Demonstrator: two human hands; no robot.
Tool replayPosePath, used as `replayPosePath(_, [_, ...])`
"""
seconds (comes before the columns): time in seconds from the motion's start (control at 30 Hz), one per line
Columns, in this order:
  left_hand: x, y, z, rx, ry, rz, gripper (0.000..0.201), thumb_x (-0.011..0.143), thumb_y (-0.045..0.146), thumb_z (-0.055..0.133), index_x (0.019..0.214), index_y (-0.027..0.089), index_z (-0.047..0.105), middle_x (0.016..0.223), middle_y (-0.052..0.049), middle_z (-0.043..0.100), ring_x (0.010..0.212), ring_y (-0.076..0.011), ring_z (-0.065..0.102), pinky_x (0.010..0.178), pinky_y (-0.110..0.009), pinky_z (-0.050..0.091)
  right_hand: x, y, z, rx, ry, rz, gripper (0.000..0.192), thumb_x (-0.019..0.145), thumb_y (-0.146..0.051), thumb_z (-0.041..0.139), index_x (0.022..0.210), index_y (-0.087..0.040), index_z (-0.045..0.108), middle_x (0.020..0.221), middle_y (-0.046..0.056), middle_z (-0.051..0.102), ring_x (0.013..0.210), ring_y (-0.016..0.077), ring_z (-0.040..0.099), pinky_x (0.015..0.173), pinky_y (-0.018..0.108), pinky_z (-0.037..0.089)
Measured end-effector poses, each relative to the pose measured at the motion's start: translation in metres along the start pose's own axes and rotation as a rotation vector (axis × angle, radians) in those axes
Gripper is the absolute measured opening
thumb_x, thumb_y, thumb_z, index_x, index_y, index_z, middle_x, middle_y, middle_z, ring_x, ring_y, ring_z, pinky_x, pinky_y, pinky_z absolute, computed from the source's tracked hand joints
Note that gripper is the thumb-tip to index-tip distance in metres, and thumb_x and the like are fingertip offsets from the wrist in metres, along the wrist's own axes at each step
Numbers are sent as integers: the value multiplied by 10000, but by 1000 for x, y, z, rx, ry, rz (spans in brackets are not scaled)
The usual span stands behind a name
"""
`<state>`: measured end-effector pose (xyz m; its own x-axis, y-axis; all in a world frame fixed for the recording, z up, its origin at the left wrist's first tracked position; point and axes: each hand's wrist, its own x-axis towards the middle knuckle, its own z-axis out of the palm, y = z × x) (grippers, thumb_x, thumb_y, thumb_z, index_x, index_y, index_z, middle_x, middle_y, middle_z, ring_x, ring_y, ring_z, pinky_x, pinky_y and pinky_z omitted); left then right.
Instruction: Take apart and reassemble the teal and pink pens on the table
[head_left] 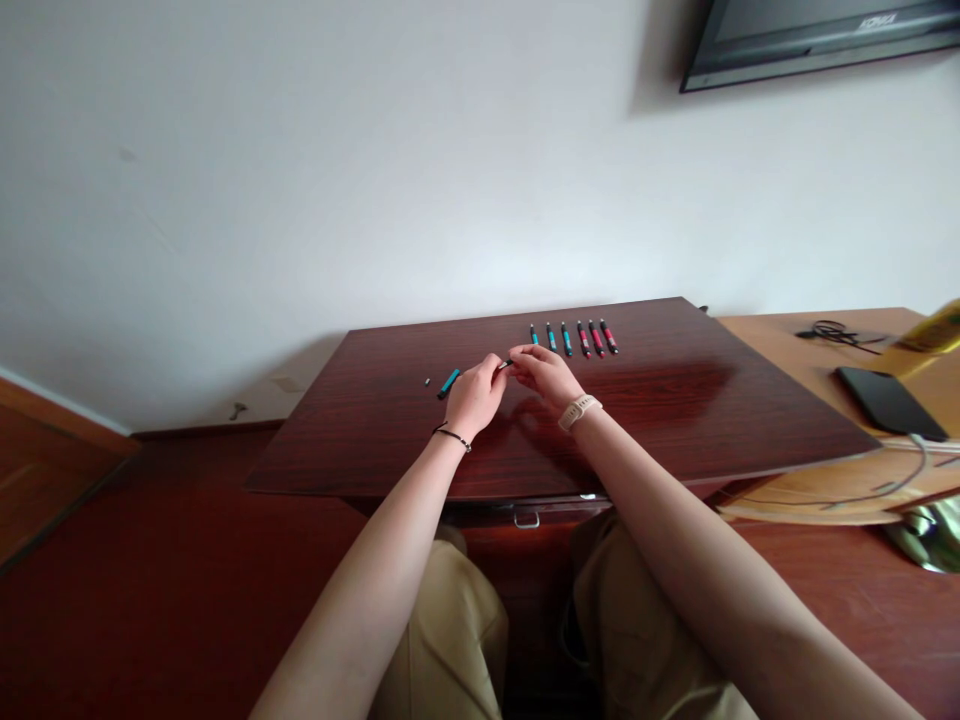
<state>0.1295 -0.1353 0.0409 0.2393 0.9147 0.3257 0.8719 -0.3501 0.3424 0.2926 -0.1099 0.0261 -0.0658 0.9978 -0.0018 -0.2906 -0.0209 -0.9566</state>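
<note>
screen [817, 40] cut off, held piece [505, 364] mostly hidden

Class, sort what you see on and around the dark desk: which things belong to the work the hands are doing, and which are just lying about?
In the work:
- left hand and right hand, pinching a small dark pen part between them
- teal pen barrel
- small cap
- row of teal and red pens

Lying about:
- black phone
- coiled cable
- wall screen

On the table [675, 420], a row of six pens [574, 338] lies at the far edge. The left hand [474, 395] and right hand [544, 375] meet just near of it. A loose pen [448, 383] lies left of the hands, and a cap [427, 382] further left.
</note>
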Motion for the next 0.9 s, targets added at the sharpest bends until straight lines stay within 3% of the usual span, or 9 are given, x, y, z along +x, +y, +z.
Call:
replayPosePath(0.23, [-2, -2, -4, -44, 59, 33, 419, 1160, 434, 317, 962, 234, 628, 960, -75, 751, 939, -222, 713, 818, -289, 445, 2, 8, -2, -317, -38, -99, 632, 807, -819, 725, 665, -224, 568, 582, -33, 519, 531, 107, 450, 514, 252, 356])
replayPosePath(0.4, [-2, 1, -8, -48, 65, -2, 428, 1163, 423, 303, 964, 222, 624, 947, -83, 736, 942, -228, 704, 838, -301, 452, 3, 13, 0, -422, -59, -73, 738, 859, -900, 578, 545, -245, 455, 485, -43, 390, 468, 106, 339, 480, 272, 269])
replayPosePath(0.53, [2, 1, -6, -70, 87, -27, 441, 1159, 442, 311, 947, 221, 628, 924, -85, 737, 919, -233, 704, 813, -300, 441, 2, 10, 4, -372, -19, -182, 696, 872, -847, 625, 580, -229, 490, 534, -43, 432, 511, 105, 369, 506, 268, 295])
replayPosePath(0.63, [6, -4, 0, -161, 145, -50, 444, 1153, 445, 337, 894, 220, 618, 848, -68, 715, 834, -221, 683, 747, -295, 407, 0, 5, 8, -274, -42, -205, 590, 820, -778, 738, 704, -220, 587, 615, -39, 538, 578, 110, 469, 561, 251, 382])
replayPosePath(0.77, [10, -17, 8, -333, 239, -87, 525, 1133, 518, 361, 753, 212, 556, 695, -32, 622, 670, -182, 572, 644, -301, 328, -5, 0, 11, -136, -118, -131, 540, 720, -645, 888, 971, -224, 660, 801, -8, 706, 722, 139, 638, 666, 248, 492])
replayPosePath(0.9, [9, -26, 9, -419, 264, -89, 633, 1089, 641, 373, 642, 207, 487, 591, -5, 527, 591, -153, 463, 609, -313, 268, -5, 2, 11, -75, -161, 5, 523, 816, -684, 801, 999, -212, 671, 866, 45, 762, 732, 151, 679, 652, 253, 501])
